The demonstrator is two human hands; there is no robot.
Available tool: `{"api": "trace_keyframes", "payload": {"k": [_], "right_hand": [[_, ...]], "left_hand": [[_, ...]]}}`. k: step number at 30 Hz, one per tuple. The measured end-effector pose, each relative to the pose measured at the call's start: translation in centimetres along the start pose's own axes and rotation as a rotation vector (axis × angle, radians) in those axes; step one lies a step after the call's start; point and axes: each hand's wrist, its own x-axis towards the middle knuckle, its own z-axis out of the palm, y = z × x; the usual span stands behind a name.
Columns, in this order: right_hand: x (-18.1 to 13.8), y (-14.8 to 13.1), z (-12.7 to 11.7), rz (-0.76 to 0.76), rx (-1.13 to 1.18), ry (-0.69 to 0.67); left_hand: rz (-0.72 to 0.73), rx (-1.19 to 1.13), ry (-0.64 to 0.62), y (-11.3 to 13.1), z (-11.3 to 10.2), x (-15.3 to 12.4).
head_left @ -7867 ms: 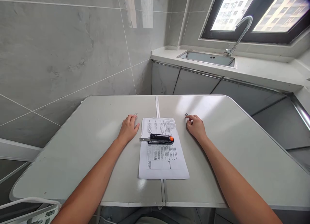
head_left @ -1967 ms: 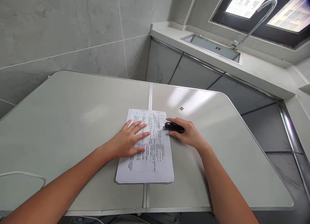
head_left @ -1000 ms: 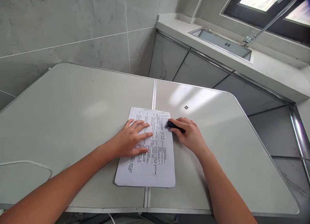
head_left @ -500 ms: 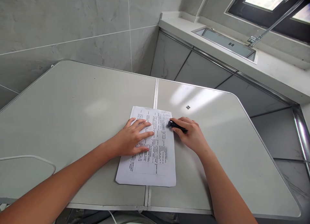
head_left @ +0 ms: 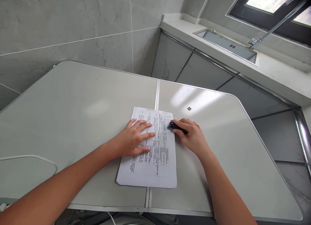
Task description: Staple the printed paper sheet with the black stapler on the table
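Printed sheets of paper (head_left: 148,178) lie on the folding table, straddling its centre seam, and look like a small stack. My left hand (head_left: 136,137) rests flat on the left part of the print, fingers spread. My right hand (head_left: 190,132) grips a small black roller stamp (head_left: 178,127) at the paper's upper right edge. Its clear front end touches the top sheet. Beside that end, a patch of dense fine grey print (head_left: 166,116) covers the sheet's upper right corner. Part of the stamp is hidden by my fingers.
The folding table (head_left: 85,127) has a metal-edged seam and a small dark mark (head_left: 189,108) beyond my right hand. A white cable (head_left: 31,156) curves at the left. Behind stand a tiled wall (head_left: 73,20) and a counter with a covered sink (head_left: 225,45) and faucet (head_left: 254,41).
The view has shifted very slightly. Both hands, the paper and the stamp keep nearly the same places on the table.
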Motion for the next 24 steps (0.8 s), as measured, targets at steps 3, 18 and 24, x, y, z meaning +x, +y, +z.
{"api": "trace_keyframes", "payload": {"k": [3, 18, 24], "right_hand": [[0.0, -0.2, 0.0, 0.013, -0.026, -0.006], [0.5, -2.1, 1.7, -0.103, -0.384, 0.002], [-0.1, 2.5, -2.1, -0.021, -0.130, -0.118]], "left_hand": [[-0.002, 0.008, -0.012, 0.0, 0.0, 0.0], [-0.006, -0.002, 0.015, -0.2, -0.5, 0.1], [-0.009, -0.010, 0.028, -0.6, -0.4, 0.1]]}}
